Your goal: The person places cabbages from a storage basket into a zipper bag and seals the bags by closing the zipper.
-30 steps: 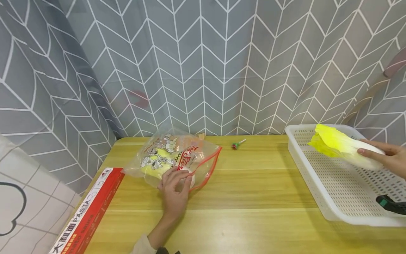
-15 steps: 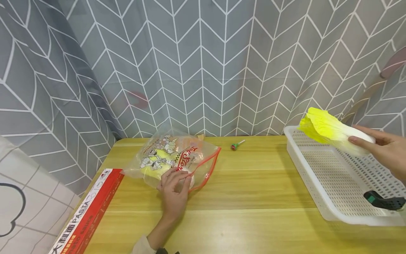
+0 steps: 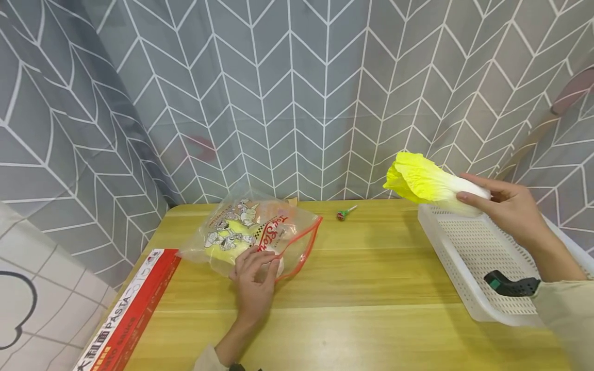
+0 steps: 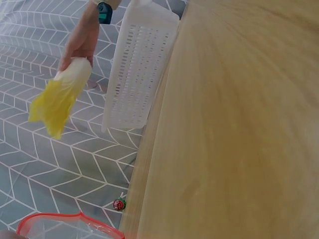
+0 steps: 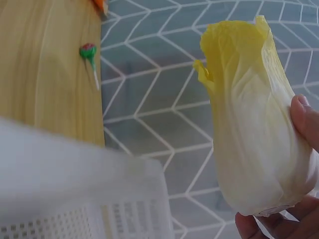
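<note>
In the head view my right hand (image 3: pixel 515 208) grips a small napa cabbage (image 3: pixel 431 183) by its white base, its yellow leaves pointing left. The cabbage is held in the air over the left rim of the basket. The right wrist view shows the thumb along the side of the cabbage (image 5: pixel 254 124) and fingers at its base. My left hand (image 3: pixel 254 278) pinches the near edge of a clear zip bag (image 3: pixel 297 237) lying on the table. Its red-edged mouth gapes toward the right. Something yellow and white shows through the printed plastic.
A white perforated basket (image 3: pixel 445 257) stands at the table's right side. A lollipop (image 3: pixel 342 214) lies near the back edge, between bag and basket. At the left edge is a red and white pasta box (image 3: pixel 134 309). A patterned curtain (image 3: pixel 297 103) hangs behind the table.
My right hand has lifted the napa cabbage from above the basket and carried it left, past the basket's left rim. My left hand and the bag have stayed in place.
</note>
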Tool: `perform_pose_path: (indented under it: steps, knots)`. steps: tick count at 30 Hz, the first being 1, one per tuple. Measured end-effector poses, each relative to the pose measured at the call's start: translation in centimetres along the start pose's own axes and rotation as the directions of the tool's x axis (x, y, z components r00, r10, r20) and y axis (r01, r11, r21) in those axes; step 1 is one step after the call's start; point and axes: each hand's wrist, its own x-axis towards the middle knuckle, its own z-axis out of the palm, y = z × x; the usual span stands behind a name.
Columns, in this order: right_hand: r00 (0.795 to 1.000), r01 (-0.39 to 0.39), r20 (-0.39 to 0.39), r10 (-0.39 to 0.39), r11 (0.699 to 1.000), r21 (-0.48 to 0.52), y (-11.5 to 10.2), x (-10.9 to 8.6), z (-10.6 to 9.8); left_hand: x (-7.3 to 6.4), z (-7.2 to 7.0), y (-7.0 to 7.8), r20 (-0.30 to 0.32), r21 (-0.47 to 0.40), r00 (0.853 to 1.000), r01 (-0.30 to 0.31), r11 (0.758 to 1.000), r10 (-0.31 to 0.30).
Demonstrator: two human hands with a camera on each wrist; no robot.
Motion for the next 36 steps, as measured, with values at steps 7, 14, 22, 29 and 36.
perform_pose_path:
  steps: [7, 14, 22, 29, 36]
  knots:
    - [0.992, 0.113, 0.040, -0.117, 0.989, 0.092, -1.7, 0.8, 4.0, 0.0, -0.3, 0.0, -0.011, 0.016, 1.000, -0.002, 1.000, 0.002]
    - [0.985, 0.131, 0.099, -0.144, 0.984, 0.120, -3.2, 0.2, 8.5, 0.1, -0.4, -0.4, -0.013, 0.030, 1.000, -0.007, 1.000, 0.008]
    - [0.974, 0.127, 0.154, -0.165, 0.964, 0.233, -3.7, -0.6, 13.6, 0.1, -0.2, 0.0, -0.001, 0.030, 1.000, 0.027, 0.999, -0.027]
    - [0.967, 0.104, 0.179, -0.182, 0.921, 0.376, -3.3, -0.7, 15.9, 0.0, 0.3, 0.0, -0.013, 0.012, 1.000, 0.009, 1.000, -0.009]
    - [0.962, 0.097, 0.183, -0.205, 0.877, 0.470, -3.0, -1.0, 16.7, -0.1, 0.1, 0.1, -0.015, -0.008, 1.000, 0.004, 1.000, -0.005]
